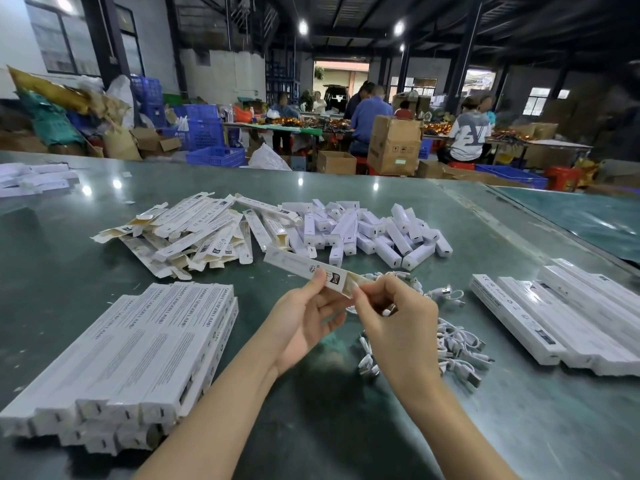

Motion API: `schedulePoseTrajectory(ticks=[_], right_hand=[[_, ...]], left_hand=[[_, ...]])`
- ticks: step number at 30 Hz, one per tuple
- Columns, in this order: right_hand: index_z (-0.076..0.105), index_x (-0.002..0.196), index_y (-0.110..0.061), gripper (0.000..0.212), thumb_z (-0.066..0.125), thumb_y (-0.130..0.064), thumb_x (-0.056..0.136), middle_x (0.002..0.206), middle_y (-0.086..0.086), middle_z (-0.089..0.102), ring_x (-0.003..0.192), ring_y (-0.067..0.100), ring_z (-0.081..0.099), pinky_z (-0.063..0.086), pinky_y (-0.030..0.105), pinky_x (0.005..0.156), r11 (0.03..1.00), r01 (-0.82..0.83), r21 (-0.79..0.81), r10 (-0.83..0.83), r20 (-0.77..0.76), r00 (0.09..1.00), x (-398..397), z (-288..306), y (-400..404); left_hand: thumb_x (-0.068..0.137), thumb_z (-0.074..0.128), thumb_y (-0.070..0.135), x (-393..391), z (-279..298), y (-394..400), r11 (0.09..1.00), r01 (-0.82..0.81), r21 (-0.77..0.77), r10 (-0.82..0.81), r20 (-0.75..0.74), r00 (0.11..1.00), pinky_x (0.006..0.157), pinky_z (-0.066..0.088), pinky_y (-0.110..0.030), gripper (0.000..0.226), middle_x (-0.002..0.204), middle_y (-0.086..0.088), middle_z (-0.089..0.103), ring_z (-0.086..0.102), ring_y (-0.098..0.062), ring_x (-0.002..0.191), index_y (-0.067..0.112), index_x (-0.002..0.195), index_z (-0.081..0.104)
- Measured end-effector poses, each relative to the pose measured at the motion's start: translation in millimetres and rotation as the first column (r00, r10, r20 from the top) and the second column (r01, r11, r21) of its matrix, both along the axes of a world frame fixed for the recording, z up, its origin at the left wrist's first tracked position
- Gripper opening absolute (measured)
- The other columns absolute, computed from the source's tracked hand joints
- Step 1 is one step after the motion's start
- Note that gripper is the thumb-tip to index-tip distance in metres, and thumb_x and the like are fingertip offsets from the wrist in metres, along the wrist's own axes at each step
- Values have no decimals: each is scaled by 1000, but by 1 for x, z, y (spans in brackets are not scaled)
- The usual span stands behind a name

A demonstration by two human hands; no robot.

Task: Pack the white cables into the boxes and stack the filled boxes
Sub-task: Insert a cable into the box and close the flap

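Note:
My left hand (pixel 304 318) pinches a long narrow white box (pixel 304 266) near its open end, holding it above the table. My right hand (pixel 398 320) is at that open end, fingers curled, pinching the end flap; a white cable tip shows under its fingers. A heap of coiled white cables (pixel 457 344) lies on the table just right of my hands. Two layers of filled white boxes (pixel 138 358) are stacked at the left front. Another row of long white boxes (pixel 561 317) lies at the right.
Several flat unfolded boxes (pixel 194 230) are piled behind my hands, with small white lamp units (pixel 374 230) beside them. The green table (pixel 346 427) extends forward. More white boxes (pixel 34 178) sit far left. People work at distant tables among cartons and blue crates.

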State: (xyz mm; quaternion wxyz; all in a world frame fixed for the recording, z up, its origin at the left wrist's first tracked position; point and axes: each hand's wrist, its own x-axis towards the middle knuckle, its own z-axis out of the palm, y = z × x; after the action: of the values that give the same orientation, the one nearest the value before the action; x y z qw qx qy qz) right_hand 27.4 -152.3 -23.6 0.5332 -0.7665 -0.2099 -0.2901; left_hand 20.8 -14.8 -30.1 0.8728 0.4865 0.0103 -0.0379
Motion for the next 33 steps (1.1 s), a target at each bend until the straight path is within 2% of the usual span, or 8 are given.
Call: schedulePoseTrajectory(ticks=[4, 8, 12, 18, 22, 24, 27, 33], right_hand=[[67, 68, -15, 15, 77, -13, 78, 62, -5, 66, 55, 17, 57, 51, 43, 56, 999, 12, -30, -11, 14, 1000, 3, -4, 0], [70, 68, -19, 13, 79, -13, 77, 63, -8, 68, 56, 14, 58, 52, 40, 57, 1000, 6, -21, -6, -3, 1000, 5, -5, -1], [74, 70, -21, 11, 79, -14, 76, 63, -10, 69, 56, 5, 58, 52, 37, 58, 1000, -11, -14, 10, -32, 999, 6, -6, -2], [78, 77, -22, 10, 79, -12, 76, 67, -8, 71, 60, 7, 62, 51, 29, 62, 996, -88, 14, 89, -46, 995, 9, -4, -4], [75, 101, -23, 21, 74, -18, 81, 81, -11, 67, 64, 7, 57, 44, 15, 65, 964, -197, -178, 207, 43, 977, 11, 0, -11], [70, 106, -25, 27, 72, -17, 80, 76, -15, 61, 64, 5, 54, 39, 10, 63, 953, -172, -249, 196, 73, 978, 12, -2, -12], [59, 98, -28, 25, 73, -13, 82, 64, -12, 57, 58, 9, 52, 38, 13, 56, 980, -128, -151, 135, 33, 990, 14, -6, -12], [53, 97, -35, 29, 72, -17, 84, 62, -6, 59, 52, 11, 48, 36, 12, 53, 988, -136, -76, 140, 54, 989, 16, -8, -12]], left_hand=[[84, 55, 42, -1, -1, 0, 1000, 10, 15, -10, 11, 1000, 78, 51, -27, 39, 102, -8, 72, 68, -13, 86, 10, 105, 66], [84, 57, 41, -2, -2, 1, 1000, 14, 27, -15, 12, 1000, 76, 53, -26, 43, 107, -10, 71, 68, -14, 90, 9, 111, 64], [84, 57, 41, -2, -3, 2, 999, 21, 33, -21, 19, 1000, 77, 53, -27, 39, 106, -9, 73, 69, -13, 89, 10, 106, 67], [86, 56, 40, -2, -4, 1, 999, 11, 35, -11, 9, 1000, 77, 52, -27, 35, 105, -9, 73, 68, -14, 88, 12, 102, 70], [85, 55, 39, -2, 0, 2, 998, -30, -59, 30, -6, 1000, 82, 47, -30, 38, 99, -12, 73, 67, -16, 83, 10, 102, 71], [84, 55, 38, -2, 1, 3, 996, -40, -77, 40, -1, 999, 80, 47, -30, 35, 93, -11, 74, 69, -15, 74, 10, 97, 71], [84, 56, 39, -3, 2, 2, 998, -31, -50, 31, -3, 1000, 78, 48, -28, 33, 93, -9, 75, 71, -13, 78, 13, 88, 75], [84, 56, 42, -4, 3, 2, 1000, 17, -22, -17, -13, 1000, 78, 49, -27, 34, 103, -7, 75, 72, -13, 92, 20, 78, 81]])
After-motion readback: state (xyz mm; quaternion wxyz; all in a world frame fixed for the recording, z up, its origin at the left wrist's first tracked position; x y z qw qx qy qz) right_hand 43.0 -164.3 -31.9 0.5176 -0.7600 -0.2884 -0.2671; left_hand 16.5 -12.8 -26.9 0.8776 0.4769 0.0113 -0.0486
